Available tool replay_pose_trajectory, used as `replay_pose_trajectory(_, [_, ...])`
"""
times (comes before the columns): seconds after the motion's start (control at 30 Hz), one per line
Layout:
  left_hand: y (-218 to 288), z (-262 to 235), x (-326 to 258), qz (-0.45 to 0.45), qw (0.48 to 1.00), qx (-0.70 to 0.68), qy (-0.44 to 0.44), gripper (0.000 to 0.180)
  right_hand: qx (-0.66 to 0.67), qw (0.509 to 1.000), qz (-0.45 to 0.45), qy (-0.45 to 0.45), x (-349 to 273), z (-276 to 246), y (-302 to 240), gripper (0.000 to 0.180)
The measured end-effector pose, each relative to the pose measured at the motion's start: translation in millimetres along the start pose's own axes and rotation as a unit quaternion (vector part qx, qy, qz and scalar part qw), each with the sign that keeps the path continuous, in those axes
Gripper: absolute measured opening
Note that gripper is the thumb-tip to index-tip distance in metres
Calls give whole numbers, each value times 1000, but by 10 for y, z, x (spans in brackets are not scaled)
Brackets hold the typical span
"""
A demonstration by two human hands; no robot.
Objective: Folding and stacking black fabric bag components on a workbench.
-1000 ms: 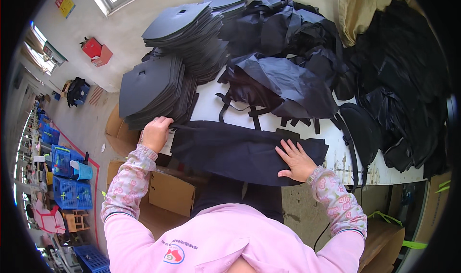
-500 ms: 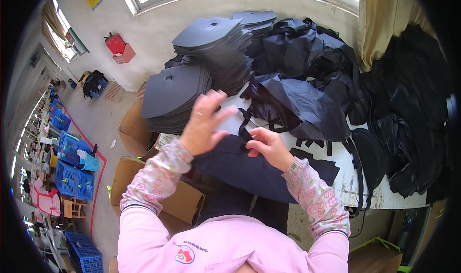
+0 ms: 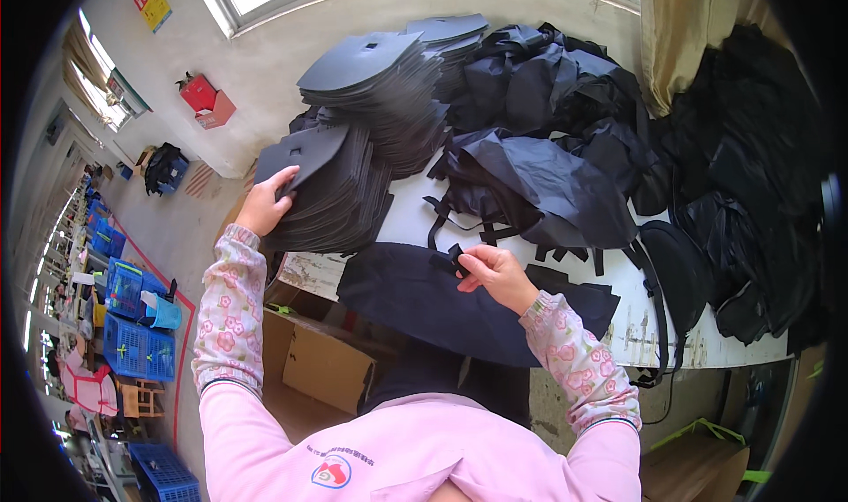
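Black fabric panel (image 3: 420, 303) lies across worktop's (image 3: 408, 209) near edge, partly overhanging. Our right hand (image 3: 495, 274) over panel's far part: thumb and forefinger pinch small black strap end (image 3: 455, 254); panel just under these fingertips, contact we cannot tell. Our left hand (image 3: 265, 203) well apart from panel, at worktop's left edge: fingertips bent over top of grey sheet stack (image 3: 331, 203), whether gripping we cannot tell. Beyond panel, crumpled dark fabric heap (image 3: 552, 188) toward worktop's far edge.

The stacked sheets (image 3: 334, 209) look matt, the cloth panel (image 3: 397, 301) smooth.
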State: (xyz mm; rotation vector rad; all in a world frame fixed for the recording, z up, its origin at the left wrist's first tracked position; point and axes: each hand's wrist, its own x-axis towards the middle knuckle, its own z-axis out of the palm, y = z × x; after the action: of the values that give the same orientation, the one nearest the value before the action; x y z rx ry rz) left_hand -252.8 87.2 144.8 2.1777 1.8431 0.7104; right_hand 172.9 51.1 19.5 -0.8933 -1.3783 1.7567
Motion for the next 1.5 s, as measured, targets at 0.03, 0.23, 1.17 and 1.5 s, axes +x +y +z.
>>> replay_pose_trajectory(0.03, [31, 47, -82, 4, 1000, -1, -2, 49, 0, 1000, -1, 4, -36, 19, -8, 21])
replay_pose_trajectory(0.23, [1642, 498, -764, 80, 942, -321, 63, 28, -66, 975, -163, 133, -123, 62, -93, 17])
replay_pose_trajectory(1.17, [1929, 1709, -603, 205, 932, -298, -24, 30, 45, 992, -49, -111, -404, -241, -165, 32])
replay_pose_trajectory(1.5, [1856, 1539, -437, 57, 881, -469, -21, 8, -161, 969, 120, -146, -405, -887, -525, 28])
